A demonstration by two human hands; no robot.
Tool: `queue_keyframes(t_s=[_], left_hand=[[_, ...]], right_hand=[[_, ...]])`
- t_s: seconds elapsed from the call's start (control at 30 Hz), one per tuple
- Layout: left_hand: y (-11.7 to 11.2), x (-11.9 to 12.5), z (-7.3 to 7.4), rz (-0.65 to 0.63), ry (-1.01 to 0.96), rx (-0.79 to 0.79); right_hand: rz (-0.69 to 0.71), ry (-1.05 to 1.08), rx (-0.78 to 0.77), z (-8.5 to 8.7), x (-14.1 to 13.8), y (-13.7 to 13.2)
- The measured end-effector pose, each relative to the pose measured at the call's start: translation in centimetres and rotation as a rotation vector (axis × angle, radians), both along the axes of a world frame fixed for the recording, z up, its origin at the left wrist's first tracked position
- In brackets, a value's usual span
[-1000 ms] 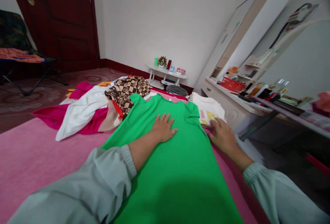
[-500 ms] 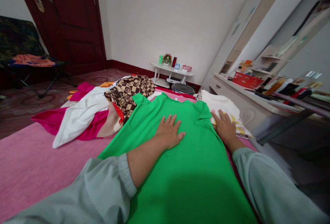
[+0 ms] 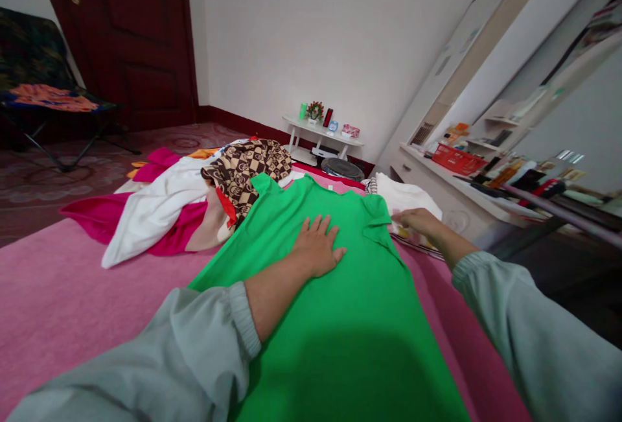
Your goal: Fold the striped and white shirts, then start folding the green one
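A green T-shirt (image 3: 359, 292) lies spread out on the pink bed cover, its neckline away from me and both short sleeves out to the sides. My left hand (image 3: 318, 248) rests flat on its chest, fingers spread, pressing on the cloth. At the right sleeve, my right hand (image 3: 420, 222) has its fingers drawn together in a pinch at the sleeve's edge. Just beyond that hand are folded white clothes (image 3: 405, 195), partly hidden by it. A small fold shows in the cloth below the right sleeve.
On the left of the pink bed cover (image 3: 72, 299) is a loose heap of clothes, with a white garment (image 3: 155, 205) and a brown patterned one (image 3: 250, 166). A dresser (image 3: 413, 163) with a red basket (image 3: 457, 159) stands right. Beyond the bed is a small white shelf (image 3: 323, 129).
My right hand has gone from lying with spread fingers beside the shirt to a pinch at the right sleeve's edge. My left hand stays flat on the shirt.
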State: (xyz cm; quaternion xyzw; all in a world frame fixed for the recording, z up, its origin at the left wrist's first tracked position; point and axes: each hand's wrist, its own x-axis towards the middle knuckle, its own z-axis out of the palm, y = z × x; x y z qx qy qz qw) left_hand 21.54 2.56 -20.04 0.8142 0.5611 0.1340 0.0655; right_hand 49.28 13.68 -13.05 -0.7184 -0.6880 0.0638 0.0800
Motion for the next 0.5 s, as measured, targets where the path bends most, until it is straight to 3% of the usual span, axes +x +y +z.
queue_keyframes(t_s=[0.13,0.27,0.4,0.5], left_hand=[[0.0,0.0,0.0,-0.001,-0.012,0.000],[0.0,0.0,-0.1,-0.012,-0.032,-0.003],[0.1,0.0,-0.2,-0.006,-0.039,-0.004],[0.1,0.0,-0.1,-0.003,-0.039,-0.018]], right_hand=[[-0.130,-0.025,0.057,0.2,-3.3,-1.0],[-0.163,-0.112,0.278,-0.5,-5.7,-1.7],[-0.101,-0.018,0.497,0.0,-4.8,-0.2],[-0.133,0.086,0.534,-0.3,-2.8,1.4]])
